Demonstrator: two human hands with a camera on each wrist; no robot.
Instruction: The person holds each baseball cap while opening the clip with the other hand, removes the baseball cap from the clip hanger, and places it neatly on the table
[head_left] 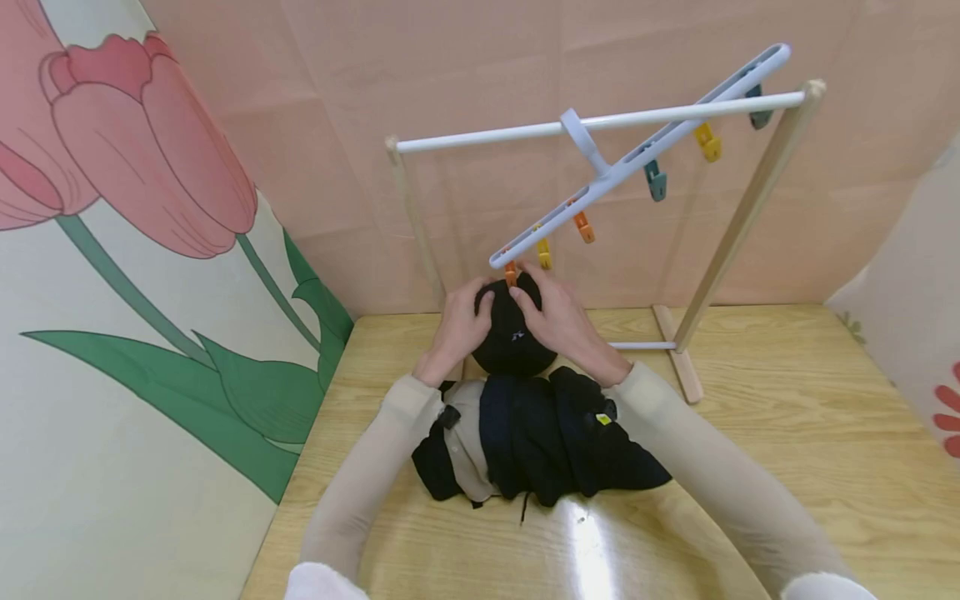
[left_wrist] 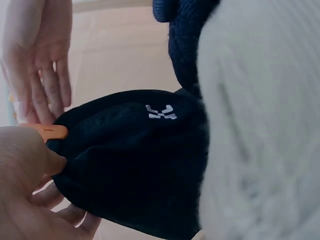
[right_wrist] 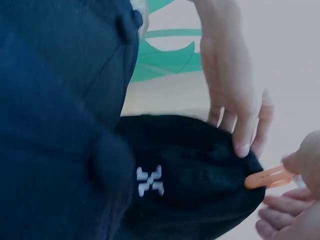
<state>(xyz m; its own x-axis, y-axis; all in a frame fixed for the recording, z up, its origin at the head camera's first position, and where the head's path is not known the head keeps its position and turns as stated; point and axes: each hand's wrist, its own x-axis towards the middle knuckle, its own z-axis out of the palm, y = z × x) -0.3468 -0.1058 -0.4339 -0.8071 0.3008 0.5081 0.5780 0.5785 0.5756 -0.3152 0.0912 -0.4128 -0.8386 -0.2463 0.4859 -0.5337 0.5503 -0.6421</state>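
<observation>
A black cap [head_left: 510, 337] with a small white emblem hangs from an orange clip [head_left: 511, 273] at the near end of a pale hanger bar [head_left: 637, 154]. The clip's tip [right_wrist: 255, 181] bites the cap's edge. My left hand [head_left: 461, 327] pinches that edge, thumb in front and fingers behind. On the other side of the clip is my right hand [head_left: 558, 317]; its thumb touches the clip, and its fingers [left_wrist: 37, 95] stay fairly straight and loose. Below the cap, dark and beige clothes [head_left: 536, 437] lie bundled on the table.
A stand with a white rod [head_left: 487, 137] and wooden legs [head_left: 742, 233] carries the hanger by its hook [head_left: 581, 137]. Several more yellow, orange and green clips hang along the bar. A tulip-printed panel [head_left: 157, 150] stands left, a pink backdrop behind the wooden table [head_left: 810, 450].
</observation>
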